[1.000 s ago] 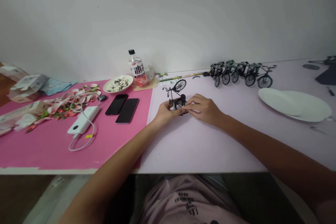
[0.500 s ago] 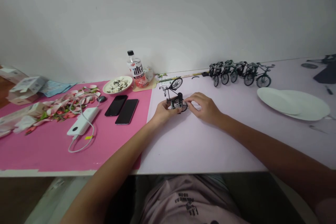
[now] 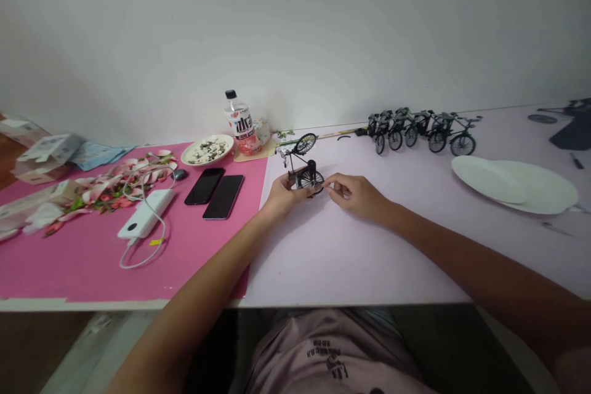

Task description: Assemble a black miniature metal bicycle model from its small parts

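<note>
Since the earlier frame the right hand [image 3: 359,194] has slid back off the model bicycle [image 3: 305,163], so its rear wheel now shows. The bicycle itself has shifted a bit toward the table's far edge. Left hand [image 3: 282,191] grips the bicycle low at the rear wheel, fingers closed on it. Right thumb and forefinger are pinched together, tips right at the rear wheel. Cannot tell if a small part sits between them.

The bicycle stands upright on the lilac table [image 3: 351,258], mid-width, nearer the far edge, just beside the right edge of the pink mat [image 3: 83,258].

A row of finished bicycles [image 3: 420,128] stands at the far edge. White plates [image 3: 517,184] lie toward the right edge.

The bottle [image 3: 239,126] at the far edge has a red-white label with large dark characters, not readable. Two phones [image 3: 215,189] and a power bank [image 3: 145,212] lie on the mat. The shirt print [image 3: 330,358] is too small to read.
</note>
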The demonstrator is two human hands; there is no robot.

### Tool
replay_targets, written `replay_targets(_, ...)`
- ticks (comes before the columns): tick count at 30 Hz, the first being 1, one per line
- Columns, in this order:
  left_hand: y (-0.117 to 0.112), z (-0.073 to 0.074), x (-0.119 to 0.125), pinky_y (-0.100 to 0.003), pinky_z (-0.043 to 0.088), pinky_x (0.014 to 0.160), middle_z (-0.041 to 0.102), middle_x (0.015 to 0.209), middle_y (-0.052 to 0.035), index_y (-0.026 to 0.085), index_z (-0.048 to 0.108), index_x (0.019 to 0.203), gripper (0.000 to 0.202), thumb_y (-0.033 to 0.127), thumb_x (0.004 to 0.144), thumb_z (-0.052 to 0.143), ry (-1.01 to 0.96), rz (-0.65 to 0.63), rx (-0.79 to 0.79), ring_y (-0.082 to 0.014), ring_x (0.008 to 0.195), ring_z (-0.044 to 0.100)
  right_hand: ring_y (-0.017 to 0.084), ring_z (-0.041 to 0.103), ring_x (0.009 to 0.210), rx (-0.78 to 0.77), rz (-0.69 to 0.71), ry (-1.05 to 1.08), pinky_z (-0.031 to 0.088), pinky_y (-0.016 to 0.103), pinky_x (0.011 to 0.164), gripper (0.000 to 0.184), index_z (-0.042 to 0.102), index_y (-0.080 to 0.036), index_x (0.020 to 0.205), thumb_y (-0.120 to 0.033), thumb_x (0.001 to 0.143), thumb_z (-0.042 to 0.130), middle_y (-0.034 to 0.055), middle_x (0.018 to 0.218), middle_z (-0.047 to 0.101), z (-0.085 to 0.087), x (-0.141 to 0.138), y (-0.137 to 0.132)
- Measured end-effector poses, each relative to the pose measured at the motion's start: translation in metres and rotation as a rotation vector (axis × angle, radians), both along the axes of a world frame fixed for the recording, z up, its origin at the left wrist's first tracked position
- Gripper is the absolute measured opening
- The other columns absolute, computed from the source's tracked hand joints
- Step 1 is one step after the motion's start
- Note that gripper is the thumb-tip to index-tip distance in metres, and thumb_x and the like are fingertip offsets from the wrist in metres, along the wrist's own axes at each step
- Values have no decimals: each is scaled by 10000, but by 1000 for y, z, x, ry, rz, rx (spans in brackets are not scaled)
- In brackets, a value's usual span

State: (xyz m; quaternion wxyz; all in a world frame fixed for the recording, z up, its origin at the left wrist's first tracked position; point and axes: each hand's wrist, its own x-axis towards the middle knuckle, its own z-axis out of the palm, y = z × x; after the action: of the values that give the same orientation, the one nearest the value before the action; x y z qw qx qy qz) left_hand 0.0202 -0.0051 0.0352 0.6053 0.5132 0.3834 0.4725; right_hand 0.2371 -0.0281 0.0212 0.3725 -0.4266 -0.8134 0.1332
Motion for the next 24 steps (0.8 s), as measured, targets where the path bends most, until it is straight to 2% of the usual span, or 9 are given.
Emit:
replay_targets(8,6,-6,-3,-343,584,795,764,1038,-79,156,705,1245,789,255,509,969,-18,20,-6,-208,851,724,120,442,525,-25,-46,-73,374,269,573,131,766,-220,938,-255,906,644,-53,567,478,-3,6,6)
replay_targets(12,5,-5,-2,-344,585,812,749,1139,-107,152,680,1290,830,248,517,966,-22,22,6,-235,921,738,133,481,547,-45,-13,-97,390,275,583,161,799,-214,933,-253,900,647,-28,590,541,-9,7,12)
replay_targets(16,1,-2,0,-336,590,815,725,1225,-131,149,660,1324,863,231,520,960,-32,9,-1,-257,986,737,140,513,580,-56,-40,-140,398,274,608,159,806,-203,929,-238,898,653,-7,646,605,-13,4,14)
replay_targets(24,-3,-1,2,-366,600,863,679,1341,-148,164,643,1341,858,222,544,955,-53,-47,40,-278,1016,747,127,490,560,-170,-67,-210,363,250,587,112,769,-209,925,-176,856,687,-21,666,599,-8,0,13)
